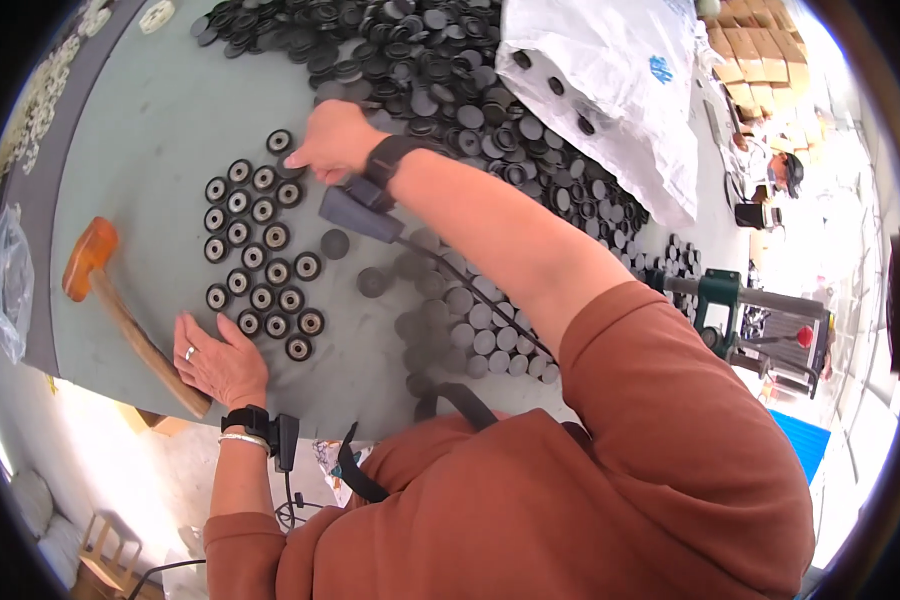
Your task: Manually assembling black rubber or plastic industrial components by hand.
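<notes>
While the right hand point(332, 140) reaches across the desk point(150, 120), its fingertips pinch a small black disc point(288, 168) at the upper end of a tidy cluster of ringed discs point(260, 260), which lie face up in close rows. The left hand point(220, 362) lies flat and open on the desk, grasping nothing, just below that cluster and beside the handle of a wooden mallet point(110, 300). Judged from this, the step in hand is setting one more disc into the rows; the next move calls for seating it snug against its neighbours without nudging them. A loose heap of discs point(420, 70) fills the far side under a white sack point(610, 80). Bare surface lies left of the rows, and the near edge runs just under the left wrist.
</notes>
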`<state>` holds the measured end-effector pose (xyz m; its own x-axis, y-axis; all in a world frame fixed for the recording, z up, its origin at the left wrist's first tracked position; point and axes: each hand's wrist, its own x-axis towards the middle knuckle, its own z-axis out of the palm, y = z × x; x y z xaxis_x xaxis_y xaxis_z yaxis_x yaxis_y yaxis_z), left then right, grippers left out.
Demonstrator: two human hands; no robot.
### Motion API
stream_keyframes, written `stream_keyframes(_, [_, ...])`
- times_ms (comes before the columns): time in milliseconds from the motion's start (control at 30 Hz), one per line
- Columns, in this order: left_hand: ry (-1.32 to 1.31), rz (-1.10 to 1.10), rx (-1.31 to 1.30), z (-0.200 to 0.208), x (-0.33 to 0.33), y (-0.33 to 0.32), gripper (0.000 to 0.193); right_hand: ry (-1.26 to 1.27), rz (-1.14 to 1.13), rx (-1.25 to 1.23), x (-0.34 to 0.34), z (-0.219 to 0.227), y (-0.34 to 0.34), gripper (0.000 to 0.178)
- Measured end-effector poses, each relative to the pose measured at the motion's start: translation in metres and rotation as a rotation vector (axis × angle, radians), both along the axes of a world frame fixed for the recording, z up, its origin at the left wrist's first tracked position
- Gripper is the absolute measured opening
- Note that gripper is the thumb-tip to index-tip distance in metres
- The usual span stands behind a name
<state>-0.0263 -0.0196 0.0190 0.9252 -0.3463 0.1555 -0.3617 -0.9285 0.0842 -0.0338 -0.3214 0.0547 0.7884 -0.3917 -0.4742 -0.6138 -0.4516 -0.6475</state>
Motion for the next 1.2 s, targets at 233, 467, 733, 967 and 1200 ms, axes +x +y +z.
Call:
stream_keyframes(233, [0.019, 0.015, 0.018, -0.001, 0.001, 0.001, 0.049, -0.348, 0.024, -0.454, -0.044, -0.01, 0.043, 0.017])
stream_keyframes(467, [-0.006, 0.017, 0.055, 0.0, 0.002, 0.003, 0.049, -0.183, 0.023, -0.779, -0.153, 0.016, 0.0, 0.012])
stream_keyframes(733, [-0.03, -0.002, 0.025, 0.0, 0.001, 0.001, 0.049, -0.254, -0.009, -0.807, -0.152, 0.026, -0.045, 0.017])
stream_keyframes(967, [-0.001, -0.013, -0.005, -0.003, 0.002, 0.002, 0.049, -0.316, -0.24, 0.431, -0.051, 0.008, 0.045, 0.023])
stream_keyframes(1200, [-0.012, -0.021, -0.019, -0.002, 0.002, 0.001, 0.049, -0.09, -0.231, 0.376, -0.025, 0.015, 0.043, 0.03])
